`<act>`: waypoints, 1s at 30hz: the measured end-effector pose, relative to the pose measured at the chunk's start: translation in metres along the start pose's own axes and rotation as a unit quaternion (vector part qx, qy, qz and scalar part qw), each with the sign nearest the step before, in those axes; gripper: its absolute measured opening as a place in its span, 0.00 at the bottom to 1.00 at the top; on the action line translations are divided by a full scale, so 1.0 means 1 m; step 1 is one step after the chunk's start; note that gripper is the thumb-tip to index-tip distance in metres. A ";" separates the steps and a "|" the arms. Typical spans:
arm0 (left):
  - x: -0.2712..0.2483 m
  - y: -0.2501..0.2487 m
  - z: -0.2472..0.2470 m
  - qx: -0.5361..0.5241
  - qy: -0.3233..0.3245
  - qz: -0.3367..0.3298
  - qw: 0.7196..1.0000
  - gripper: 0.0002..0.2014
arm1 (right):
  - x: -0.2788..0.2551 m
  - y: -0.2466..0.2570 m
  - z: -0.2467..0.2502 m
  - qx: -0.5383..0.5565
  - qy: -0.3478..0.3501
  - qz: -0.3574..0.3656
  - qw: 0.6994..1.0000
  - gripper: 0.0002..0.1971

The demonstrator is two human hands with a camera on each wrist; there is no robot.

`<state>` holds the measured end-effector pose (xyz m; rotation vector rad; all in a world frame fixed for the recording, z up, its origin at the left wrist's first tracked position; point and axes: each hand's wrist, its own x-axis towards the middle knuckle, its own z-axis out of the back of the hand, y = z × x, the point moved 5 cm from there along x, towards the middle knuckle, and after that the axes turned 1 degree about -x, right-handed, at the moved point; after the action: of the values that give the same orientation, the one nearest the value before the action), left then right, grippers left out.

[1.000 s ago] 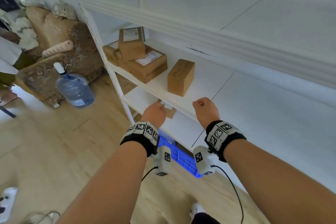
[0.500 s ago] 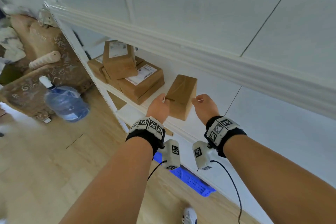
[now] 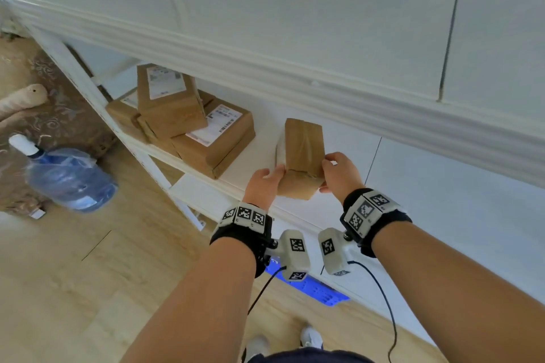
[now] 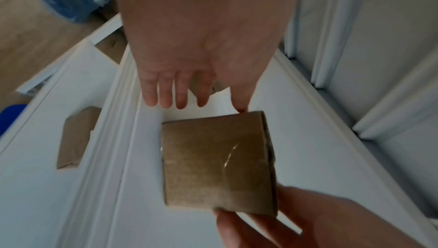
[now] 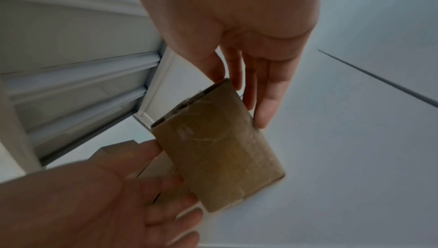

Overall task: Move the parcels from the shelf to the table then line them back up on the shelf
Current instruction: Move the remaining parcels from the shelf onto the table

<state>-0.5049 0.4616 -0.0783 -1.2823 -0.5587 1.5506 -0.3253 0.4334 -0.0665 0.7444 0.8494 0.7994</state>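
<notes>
A small brown parcel (image 3: 300, 156) stands on the white shelf (image 3: 256, 156), its near end toward me. My left hand (image 3: 265, 183) is at its left side and my right hand (image 3: 339, 174) at its right side. In the left wrist view the left hand (image 4: 201, 105) has straight fingers, and only the thumb tip touches the parcel (image 4: 218, 158). In the right wrist view the right hand (image 5: 241, 87) lays straight fingers along the parcel's (image 5: 218, 149) right side, thumb at its top corner. Whether the parcel is off the shelf I cannot tell.
Several brown parcels (image 3: 188, 121) are stacked at the shelf's left end. The upper shelf's edge (image 3: 265, 68) overhangs closely. One flat parcel (image 4: 75, 135) lies on the lower shelf. A blue crate (image 3: 318, 292) sits below, and a water bottle (image 3: 67, 177) stands on the wooden floor.
Both hands rose from the shelf's front edge and closed in on the small parcel. They now touch its two sides; the view has moved closer to the shelf.
</notes>
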 end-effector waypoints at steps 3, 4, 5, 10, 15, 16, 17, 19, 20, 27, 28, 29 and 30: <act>0.001 0.002 0.006 -0.023 0.017 0.021 0.999 0.43 | -0.005 -0.005 -0.005 0.036 0.030 -0.052 0.998 0.12; 0.004 0.003 0.009 -0.036 0.015 0.021 0.999 0.44 | -0.007 -0.006 -0.007 0.036 0.041 -0.064 0.997 0.12; 0.003 0.003 0.012 -0.045 0.010 0.013 0.999 0.43 | -0.010 -0.008 -0.010 0.029 0.046 -0.070 0.996 0.12; 0.011 0.003 0.023 0.050 0.015 -0.036 0.998 0.31 | -0.012 -0.014 -0.012 -0.056 0.009 -0.067 0.996 0.14; 0.013 0.001 0.018 0.047 0.083 -0.051 0.994 0.23 | -0.026 -0.011 -0.018 -0.014 -0.026 -0.082 0.996 0.19; 0.015 0.001 0.018 0.041 0.094 -0.051 0.993 0.20 | -0.029 -0.012 -0.021 -0.007 -0.017 -0.089 0.996 0.21; 0.015 0.000 0.017 0.040 0.105 -0.049 0.992 0.18 | -0.031 -0.014 -0.024 -0.002 -0.009 -0.093 0.996 0.23; 0.015 0.002 0.016 0.041 0.132 -0.040 0.990 0.20 | -0.036 -0.017 -0.027 -0.002 -0.003 -0.097 0.995 0.22; 0.015 0.003 0.016 0.042 0.145 -0.041 0.988 0.21 | -0.038 -0.019 -0.028 0.003 -0.004 -0.100 0.995 0.21; 0.006 0.005 0.010 0.042 0.219 -0.056 0.973 0.31 | -0.053 -0.030 -0.020 0.090 -0.056 -0.131 0.986 0.17; 0.003 0.005 0.006 0.045 0.234 -0.063 0.969 0.29 | -0.057 -0.033 -0.017 0.100 -0.071 -0.134 0.983 0.16; -0.001 0.004 0.002 0.050 0.247 -0.072 0.965 0.26 | -0.062 -0.035 -0.013 0.109 -0.087 -0.132 0.981 0.15; -0.005 0.004 -0.003 0.052 0.262 -0.082 0.960 0.23 | -0.068 -0.039 -0.010 0.116 -0.102 -0.132 0.979 0.13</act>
<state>-0.5038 0.4550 -0.0808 -1.4519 -0.2309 1.0288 -0.3506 0.3591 -0.0791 0.8814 0.8414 0.3819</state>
